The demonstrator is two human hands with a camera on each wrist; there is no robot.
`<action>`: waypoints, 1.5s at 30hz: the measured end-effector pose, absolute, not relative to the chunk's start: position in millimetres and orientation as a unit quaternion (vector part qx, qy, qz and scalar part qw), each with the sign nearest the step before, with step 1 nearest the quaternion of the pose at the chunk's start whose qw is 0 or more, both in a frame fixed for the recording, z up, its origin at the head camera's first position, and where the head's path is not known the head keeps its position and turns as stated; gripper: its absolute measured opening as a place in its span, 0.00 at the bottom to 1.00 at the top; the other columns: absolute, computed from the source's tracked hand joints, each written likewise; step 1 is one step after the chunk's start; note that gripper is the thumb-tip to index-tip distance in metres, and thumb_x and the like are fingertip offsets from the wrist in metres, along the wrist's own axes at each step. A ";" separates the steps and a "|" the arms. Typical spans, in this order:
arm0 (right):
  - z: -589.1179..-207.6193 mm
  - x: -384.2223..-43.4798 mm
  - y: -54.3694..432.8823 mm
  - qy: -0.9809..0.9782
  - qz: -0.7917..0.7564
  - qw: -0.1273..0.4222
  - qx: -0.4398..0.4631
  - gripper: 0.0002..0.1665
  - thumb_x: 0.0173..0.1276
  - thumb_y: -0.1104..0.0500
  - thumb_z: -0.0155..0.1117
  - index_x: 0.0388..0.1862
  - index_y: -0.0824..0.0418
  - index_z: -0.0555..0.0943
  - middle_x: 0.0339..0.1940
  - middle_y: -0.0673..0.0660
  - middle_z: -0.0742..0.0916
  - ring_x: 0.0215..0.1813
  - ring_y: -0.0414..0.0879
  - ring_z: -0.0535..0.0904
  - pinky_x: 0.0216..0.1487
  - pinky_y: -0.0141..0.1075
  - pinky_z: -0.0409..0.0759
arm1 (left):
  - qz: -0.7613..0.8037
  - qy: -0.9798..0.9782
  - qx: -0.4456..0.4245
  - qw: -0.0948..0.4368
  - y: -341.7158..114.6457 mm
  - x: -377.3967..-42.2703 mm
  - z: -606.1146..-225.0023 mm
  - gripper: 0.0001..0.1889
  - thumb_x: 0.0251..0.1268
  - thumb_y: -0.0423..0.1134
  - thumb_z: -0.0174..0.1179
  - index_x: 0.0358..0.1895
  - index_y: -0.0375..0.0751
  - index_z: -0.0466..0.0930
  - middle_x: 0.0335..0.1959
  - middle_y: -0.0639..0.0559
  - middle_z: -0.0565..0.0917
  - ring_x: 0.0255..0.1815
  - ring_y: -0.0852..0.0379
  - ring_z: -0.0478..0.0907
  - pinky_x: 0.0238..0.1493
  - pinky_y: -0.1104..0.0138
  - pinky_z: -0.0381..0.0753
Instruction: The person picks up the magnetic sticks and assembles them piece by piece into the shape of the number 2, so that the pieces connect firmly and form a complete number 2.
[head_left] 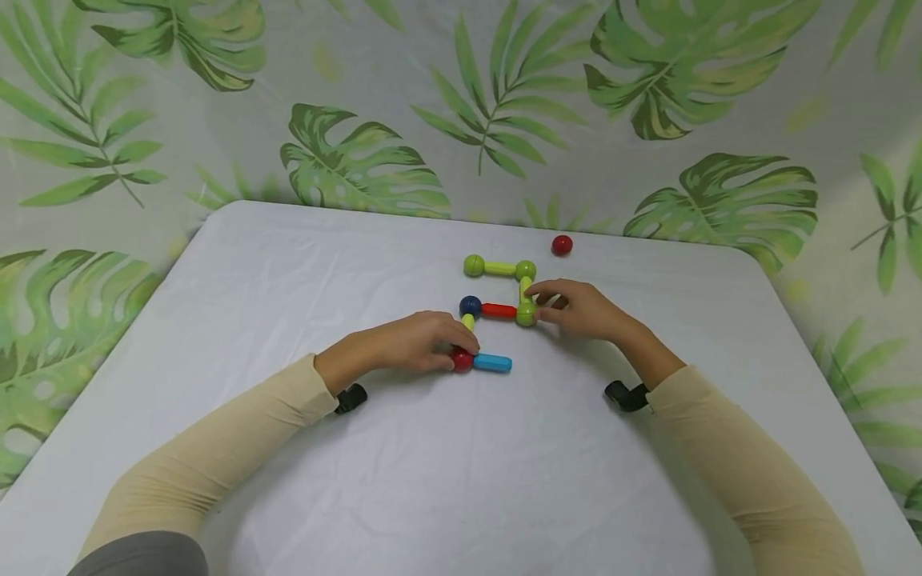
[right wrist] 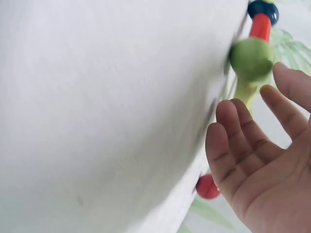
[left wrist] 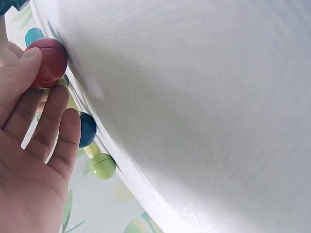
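Observation:
A zigzag chain of coloured balls and short sticks lies on the white-covered table. My left hand (head_left: 421,344) holds the red ball (head_left: 463,360) at its near end, thumb and fingers about it. From that ball a light blue stick (head_left: 493,363) points right, and a yellow-green stick (head_left: 468,322) leads to a dark blue ball (head_left: 471,306). A red stick (head_left: 499,310) joins the blue ball to a green ball (head_left: 526,314). Beside this green ball is my right hand (right wrist: 267,155), fingers loosely extended, thumb tip close to the ball.
The chain's far part has two more green balls, one at the corner (head_left: 526,270) and one at the left end (head_left: 473,265), with a yellow-green stick (head_left: 500,269) between. A loose red ball (head_left: 562,245) lies near the table's back edge. Leaf-patterned cloth (head_left: 497,184) hangs behind.

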State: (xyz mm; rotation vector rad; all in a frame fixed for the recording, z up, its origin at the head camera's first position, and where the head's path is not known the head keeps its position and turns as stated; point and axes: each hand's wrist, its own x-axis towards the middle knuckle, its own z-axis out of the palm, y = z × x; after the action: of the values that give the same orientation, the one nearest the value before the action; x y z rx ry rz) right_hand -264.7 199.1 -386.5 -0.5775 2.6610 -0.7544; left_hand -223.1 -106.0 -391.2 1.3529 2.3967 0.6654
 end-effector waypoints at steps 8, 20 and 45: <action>-376.1 -289.4 223.4 0.945 -0.251 0.123 -0.169 0.23 0.75 0.54 0.57 0.67 0.56 0.76 0.58 0.63 0.83 0.56 0.59 0.80 0.55 0.50 0.81 | 0.230 0.840 0.465 0.160 -104.0 -224.0 -392.1 0.18 0.65 0.31 0.64 0.57 0.45 0.83 0.61 0.52 0.83 0.64 0.53 0.77 0.69 0.58 0.74; -374.8 -335.1 255.5 0.962 -0.260 0.030 -0.078 0.25 0.73 0.64 0.55 0.68 0.63 0.72 0.64 0.72 0.76 0.61 0.69 0.75 0.63 0.60 0.74 | 0.237 0.838 0.464 0.162 -100.2 -224.6 -391.0 0.18 0.65 0.31 0.64 0.57 0.44 0.83 0.61 0.51 0.83 0.63 0.53 0.77 0.69 0.58 0.74; -388.0 -354.1 232.9 0.968 -0.238 0.060 -0.056 0.23 0.68 0.63 0.63 0.61 0.65 0.74 0.62 0.67 0.79 0.60 0.61 0.75 0.64 0.55 0.73 | 0.251 0.843 0.444 0.172 -102.7 -222.1 -389.1 0.17 0.63 0.29 0.65 0.55 0.43 0.84 0.58 0.51 0.84 0.61 0.54 0.78 0.67 0.58 0.75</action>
State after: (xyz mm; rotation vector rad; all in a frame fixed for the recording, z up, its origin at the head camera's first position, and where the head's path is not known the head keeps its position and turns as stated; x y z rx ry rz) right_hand -354.1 232.9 -388.0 -0.1691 2.9302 -0.7202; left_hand -222.1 -102.7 -389.1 1.2601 2.3906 0.7135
